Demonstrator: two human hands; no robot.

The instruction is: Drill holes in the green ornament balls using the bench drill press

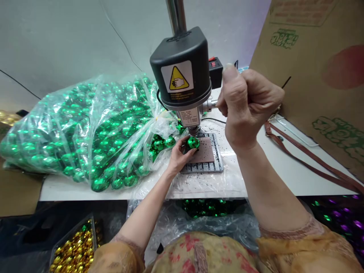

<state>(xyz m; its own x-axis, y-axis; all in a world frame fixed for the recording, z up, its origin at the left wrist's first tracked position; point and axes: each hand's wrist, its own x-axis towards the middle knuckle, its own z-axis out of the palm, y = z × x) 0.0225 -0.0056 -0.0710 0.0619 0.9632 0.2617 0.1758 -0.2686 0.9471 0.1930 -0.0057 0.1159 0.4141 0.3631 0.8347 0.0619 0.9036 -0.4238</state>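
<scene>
My left hand pinches a shiny green faceted ball between thumb and fingers, right under the chuck of a small bench drill press. The ball sits over a pinkish board on the grey slotted base plate, which is sprinkled with dark shavings. My right hand is closed in a fist round the drill press's feed lever at the machine's right side; most of the lever is hidden by the fingers. Whether the drill tip touches the ball I cannot tell.
A big clear plastic bag full of green balls lies left of the drill. At right stand a large cardboard box and a brown strap. Gold balls fill a container below; more green balls lie under the table edge.
</scene>
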